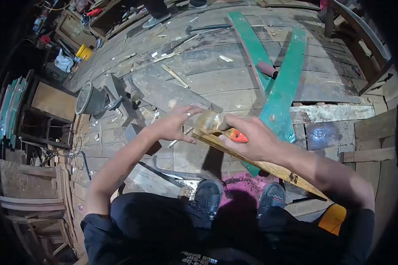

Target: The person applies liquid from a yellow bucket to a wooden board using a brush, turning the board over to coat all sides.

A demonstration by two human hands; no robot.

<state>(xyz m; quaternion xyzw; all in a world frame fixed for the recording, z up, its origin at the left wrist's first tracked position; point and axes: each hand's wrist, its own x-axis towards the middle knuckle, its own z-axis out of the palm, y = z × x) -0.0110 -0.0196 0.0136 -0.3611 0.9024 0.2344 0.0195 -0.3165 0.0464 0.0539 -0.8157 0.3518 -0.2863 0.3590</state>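
A long yellowish wooden board slants from the middle of the view down to the right, across and above my feet. My right hand is closed on an orange-and-red handled tool near the board's far end. What the tool's working end looks like is unclear. A rounded, pale brown piece shows beside my right fingers at that end. My left hand is just left of the board's end, fingers apart and curved, with nothing in it.
Two green boards cross on the plank floor, with a dark pink cylinder on them. A hammer lies farther off. A grey bucket and wood scraps lie left. Another person's shoe shows at the top.
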